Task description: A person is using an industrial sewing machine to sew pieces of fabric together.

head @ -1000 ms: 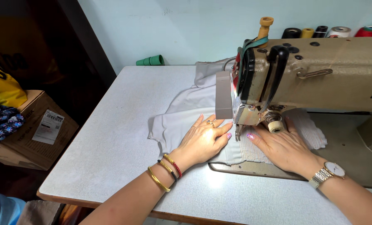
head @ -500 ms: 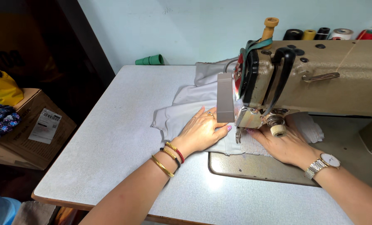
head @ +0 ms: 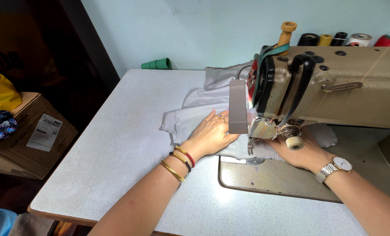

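Note:
A beige sewing machine [head: 348,83] stands at the right of a pale grey table [head: 129,148]. White fabric [head: 186,116] lies under its needle and spreads left and back. My left hand [head: 210,135] lies flat on the fabric just left of the presser foot, bangles on the wrist. On the other side of the needle my right hand [head: 297,154], with a wristwatch, presses the fabric under the machine head. Its fingers are partly hidden by the machine.
Thread spools [head: 352,39] line the wall behind the machine. A green cone [head: 157,64] lies at the table's back edge. Left of the table stands a cardboard box [head: 33,135] with a yellow bag [head: 0,91] and patterned cloth on it.
Both hands have slid away from me along with the fabric, toward the back of the machine. The view has shifted slightly lower and closer.

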